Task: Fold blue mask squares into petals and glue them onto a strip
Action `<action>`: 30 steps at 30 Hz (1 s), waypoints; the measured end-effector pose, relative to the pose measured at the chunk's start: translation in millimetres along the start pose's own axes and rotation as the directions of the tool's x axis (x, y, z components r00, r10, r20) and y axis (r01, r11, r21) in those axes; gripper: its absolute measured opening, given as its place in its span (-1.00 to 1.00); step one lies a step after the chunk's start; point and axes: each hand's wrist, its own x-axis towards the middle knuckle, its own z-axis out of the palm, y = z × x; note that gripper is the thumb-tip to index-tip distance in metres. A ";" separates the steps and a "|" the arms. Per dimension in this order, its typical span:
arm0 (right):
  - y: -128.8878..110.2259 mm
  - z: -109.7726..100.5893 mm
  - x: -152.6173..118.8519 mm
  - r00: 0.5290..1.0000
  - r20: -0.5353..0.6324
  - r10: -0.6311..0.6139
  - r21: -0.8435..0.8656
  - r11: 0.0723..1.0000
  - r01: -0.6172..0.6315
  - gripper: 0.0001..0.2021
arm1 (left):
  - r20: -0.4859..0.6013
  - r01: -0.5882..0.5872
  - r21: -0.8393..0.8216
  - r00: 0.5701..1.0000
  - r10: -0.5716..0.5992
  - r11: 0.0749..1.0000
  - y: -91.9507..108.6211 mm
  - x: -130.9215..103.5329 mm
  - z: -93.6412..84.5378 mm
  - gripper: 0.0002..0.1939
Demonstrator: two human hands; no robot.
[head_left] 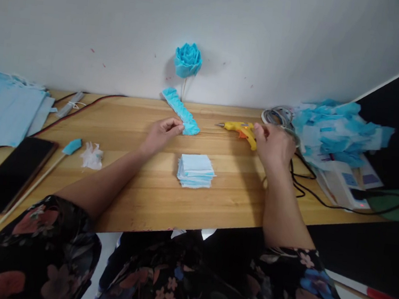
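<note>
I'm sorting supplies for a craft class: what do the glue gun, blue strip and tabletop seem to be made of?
Glue gun: probably plastic, its yellow body smooth and moulded-looking, with a shiny, metallic-looking tip.
Blue strip: thin nonwoven fabric or crepe paper, hard to say; it looks matte and ruffled.
Tabletop: wood or wood-look laminate, lightly glossy, judging by the grain lines.

Bare forearms [121, 172] angled forward, left fingers [176, 127] pinched, right fingers [261, 131] curled
</note>
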 end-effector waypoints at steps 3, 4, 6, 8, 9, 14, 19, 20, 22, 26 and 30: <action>-28.8 2.1 -3.4 0.959 0.065 -0.275 0.310 0.919 0.242 -0.72 | 0.005 0.011 -0.023 1.000 -0.011 1.000 -0.9 0.3 0.0 -0.60; -39.1 7.3 -3.9 0.932 0.139 -0.336 0.410 0.876 0.254 -0.75 | 0.003 0.016 -0.028 1.000 -0.016 0.999 -0.8 0.4 0.0 -0.59; -57.7 22.2 -4.3 0.877 0.257 -0.406 0.533 0.817 0.221 -0.76 | -0.002 0.031 -0.026 1.000 -0.031 0.999 0.4 0.3 0.0 -0.58; -71.6 38.4 -4.0 0.832 0.318 -0.454 0.614 0.768 0.185 -0.75 | 0.001 0.046 -0.015 0.999 -0.046 0.999 2.7 -0.5 0.0 -0.58; -76.5 45.4 -3.5 0.815 0.337 -0.470 0.647 0.745 0.162 -0.74 | 0.000 0.053 -0.009 0.999 -0.053 0.999 4.0 -1.1 0.0 -0.58; -81.2 60.2 7.7 0.811 0.350 -0.468 0.747 0.662 0.060 -0.76 | -0.023 0.057 0.013 0.998 -0.057 0.998 6.1 -2.9 -0.2 -0.63; -59.5 60.4 24.1 0.777 0.427 -0.462 0.706 0.708 0.033 -0.71 | -0.050 0.056 0.064 0.997 -0.053 0.996 0.1 -2.7 5.1 -0.78; -54.9 61.3 24.7 0.756 0.454 -0.471 0.690 0.723 0.035 -0.71 | -0.047 0.060 0.102 0.997 -0.055 0.993 -0.5 -3.1 6.7 -0.80; -48.6 63.3 22.2 0.732 0.488 -0.475 0.662 0.748 0.045 -0.74 | -0.041 0.053 0.188 0.998 -0.047 0.981 -0.4 -4.3 9.6 -0.80; -47.7 62.9 11.4 0.740 0.470 -0.481 0.642 0.762 0.088 -0.80 | -0.058 0.025 0.288 0.998 -0.008 0.957 2.4 -6.9 11.9 -0.76; -51.0 60.3 7.5 0.743 0.463 -0.483 0.645 0.759 0.091 -0.86 | -0.060 0.017 0.333 0.998 0.003 0.943 5.3 -8.2 11.6 -0.75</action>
